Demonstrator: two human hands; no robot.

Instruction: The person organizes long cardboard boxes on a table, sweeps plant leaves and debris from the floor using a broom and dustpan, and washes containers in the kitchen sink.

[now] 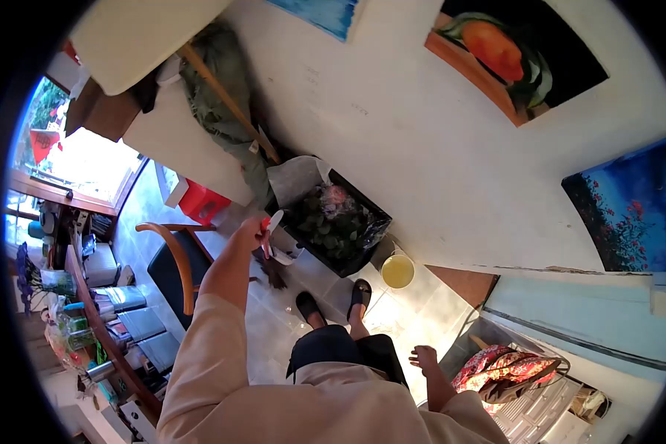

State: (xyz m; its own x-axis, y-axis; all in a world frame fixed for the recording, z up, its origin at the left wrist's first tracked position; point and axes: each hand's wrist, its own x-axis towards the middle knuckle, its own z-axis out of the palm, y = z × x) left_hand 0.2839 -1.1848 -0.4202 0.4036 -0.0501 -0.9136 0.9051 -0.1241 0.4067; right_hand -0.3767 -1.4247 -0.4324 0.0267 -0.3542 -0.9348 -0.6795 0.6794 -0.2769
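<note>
My left hand (253,231) is closed on a red-handled tool (266,237) with a whitish rounded part at its top; what kind of tool it is I cannot make out. Just right of that hand, a black crate (351,263) on the floor holds dark green leaves (329,233) and a pink flower (334,198) partly under clear wrapping. My right hand (423,357) hangs low at the right of my body, its fingers apart and nothing in it.
Beside the crate stands a bucket of yellowish liquid (398,271). A chair (176,270) and a red box (202,203) are at the left. Patterned red cloth (496,370) lies at the lower right. A broom-like bundle (274,274) is near my feet.
</note>
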